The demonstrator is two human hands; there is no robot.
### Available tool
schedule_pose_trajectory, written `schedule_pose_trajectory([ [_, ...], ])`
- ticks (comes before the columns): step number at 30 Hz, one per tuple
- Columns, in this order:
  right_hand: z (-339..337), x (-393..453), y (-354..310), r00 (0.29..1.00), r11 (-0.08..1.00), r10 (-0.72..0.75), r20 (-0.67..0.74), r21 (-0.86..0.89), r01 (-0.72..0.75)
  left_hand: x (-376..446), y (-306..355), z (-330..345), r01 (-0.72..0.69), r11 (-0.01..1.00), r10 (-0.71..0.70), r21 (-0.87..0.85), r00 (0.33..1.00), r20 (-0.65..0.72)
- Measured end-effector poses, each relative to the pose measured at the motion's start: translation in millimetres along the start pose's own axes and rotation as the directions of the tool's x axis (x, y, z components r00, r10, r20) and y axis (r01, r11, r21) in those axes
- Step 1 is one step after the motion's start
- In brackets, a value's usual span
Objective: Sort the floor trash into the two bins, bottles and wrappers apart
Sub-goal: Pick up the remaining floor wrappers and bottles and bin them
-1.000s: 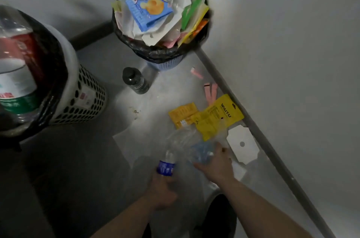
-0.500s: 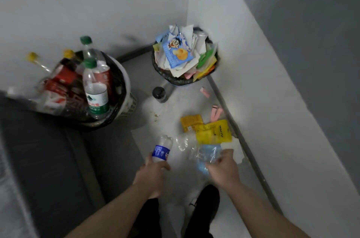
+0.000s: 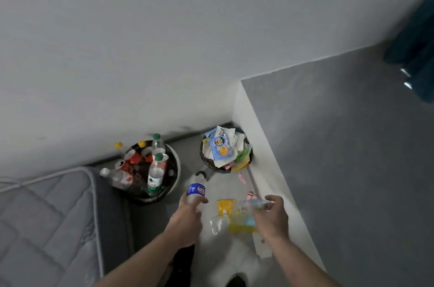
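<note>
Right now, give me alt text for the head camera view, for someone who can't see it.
Seen from above, a person's left hand grips a blue-labelled bottle and the right hand holds a clear bottle over yellow wrappers on the floor. Ahead, by the wall, stand a bin of bottles and a bin of wrappers.

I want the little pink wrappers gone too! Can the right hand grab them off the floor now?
Probably not yet. The right hand already grips a clear bottle, so its fingers are busy. The pink wrappers lie uncovered by the wall, nothing over them.
</note>
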State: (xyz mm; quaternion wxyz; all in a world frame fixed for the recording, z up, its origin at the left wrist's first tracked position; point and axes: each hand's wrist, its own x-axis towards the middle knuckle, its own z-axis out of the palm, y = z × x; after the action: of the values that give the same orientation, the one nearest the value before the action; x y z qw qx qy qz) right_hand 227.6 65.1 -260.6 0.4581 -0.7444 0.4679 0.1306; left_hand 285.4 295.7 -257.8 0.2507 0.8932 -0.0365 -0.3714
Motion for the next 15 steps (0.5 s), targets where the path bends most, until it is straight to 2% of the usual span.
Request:
schedule_pose_trajectory([
  [5,8.1,45.4,-51.0,0.998,0.999,-0.053,-0.032,-0.012,0.052,60.4,21.6,-40.4,-0.001,1.000,0.001,-0.014,0.999,-0.035],
  [8,20.4,80.3,-77.7,0.998,0.998,-0.052,-0.047,0.022,0.053,106.4,34.2,-56.5,-0.036,0.996,0.035,0.077,0.999,0.011],
  [11,38.6,121.1,-98.3,0.995,0.996,-0.052,-0.084,0.062,0.057,156.1,44.7,-66.0,-0.037,0.995,0.036,0.096,0.999,0.016],
  [15,67.3,176.3,-116.7,0.999,0.999,-0.017,-0.046,0.048,0.019,232.7,39.9,-59.9,-0.024,0.989,0.015,0.149,0.998,0.062],
])
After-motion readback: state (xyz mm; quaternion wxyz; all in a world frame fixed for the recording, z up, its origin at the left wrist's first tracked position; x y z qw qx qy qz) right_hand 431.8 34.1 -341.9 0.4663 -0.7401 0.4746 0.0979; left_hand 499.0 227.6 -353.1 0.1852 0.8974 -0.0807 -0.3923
